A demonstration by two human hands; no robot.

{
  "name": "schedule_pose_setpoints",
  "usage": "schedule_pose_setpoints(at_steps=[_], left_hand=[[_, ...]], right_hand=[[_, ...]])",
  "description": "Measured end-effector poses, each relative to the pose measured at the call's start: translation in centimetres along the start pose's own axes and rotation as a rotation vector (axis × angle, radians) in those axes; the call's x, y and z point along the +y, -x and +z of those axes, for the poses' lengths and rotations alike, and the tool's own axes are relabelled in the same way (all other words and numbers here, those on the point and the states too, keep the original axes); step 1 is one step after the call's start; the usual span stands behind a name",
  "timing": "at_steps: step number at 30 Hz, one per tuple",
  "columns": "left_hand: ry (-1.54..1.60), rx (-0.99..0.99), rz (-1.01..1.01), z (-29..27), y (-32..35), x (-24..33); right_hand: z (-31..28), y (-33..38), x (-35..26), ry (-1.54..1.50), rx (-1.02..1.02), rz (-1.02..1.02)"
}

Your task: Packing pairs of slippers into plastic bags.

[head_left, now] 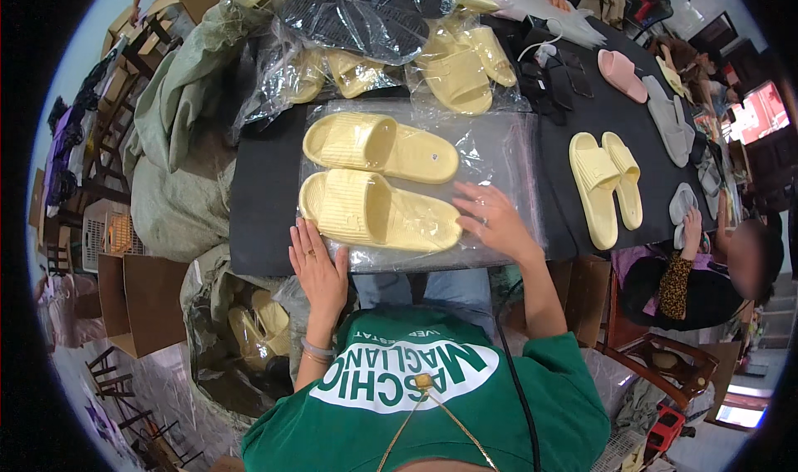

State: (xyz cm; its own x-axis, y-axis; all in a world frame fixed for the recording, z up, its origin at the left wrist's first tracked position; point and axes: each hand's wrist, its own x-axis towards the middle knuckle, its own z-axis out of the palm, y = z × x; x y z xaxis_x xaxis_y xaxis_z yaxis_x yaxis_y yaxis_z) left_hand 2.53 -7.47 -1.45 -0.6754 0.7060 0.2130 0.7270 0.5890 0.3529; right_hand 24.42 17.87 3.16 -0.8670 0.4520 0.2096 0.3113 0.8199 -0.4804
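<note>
Two pale yellow slide sandals lie side by side on a stack of clear plastic bags on the black table. The far slide and the near slide both have their ribbed straps toward the left. My left hand rests by the toe end of the near slide, fingers stretched out at its lower left edge. At the heel end, my right hand is spread with its fingertips at or close to the sole's rim. Neither hand is wrapped round a slide.
Bagged black slides and bagged yellow slides are heaped at the back. Another yellow pair stands right, near pink and grey slides. A co-worker's hand is at far right. An open sack sits lower left, beside a cardboard box.
</note>
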Motion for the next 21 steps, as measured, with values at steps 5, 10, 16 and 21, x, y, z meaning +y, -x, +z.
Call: schedule_pose_setpoints(at_steps=[5,10,16,21], left_hand=[[-0.022,0.005,-0.010,0.4,0.0,-0.3],[-0.021,0.030,0.011,0.6,0.2,-0.5],[-0.001,0.046,0.014,0.8,0.3,-0.5],[-0.040,0.014,0.033,0.3,0.0,-0.1]], right_hand=[[0.5,-2.7,-2.0,0.169,-0.084,-0.119],[1.3,-6.4,-3.0,0.030,-0.121,-0.263],[7.5,-11.9,-4.0,0.023,-0.134,-0.310],[8.8,-13.6,-3.9,0.008,-0.086,-0.190]])
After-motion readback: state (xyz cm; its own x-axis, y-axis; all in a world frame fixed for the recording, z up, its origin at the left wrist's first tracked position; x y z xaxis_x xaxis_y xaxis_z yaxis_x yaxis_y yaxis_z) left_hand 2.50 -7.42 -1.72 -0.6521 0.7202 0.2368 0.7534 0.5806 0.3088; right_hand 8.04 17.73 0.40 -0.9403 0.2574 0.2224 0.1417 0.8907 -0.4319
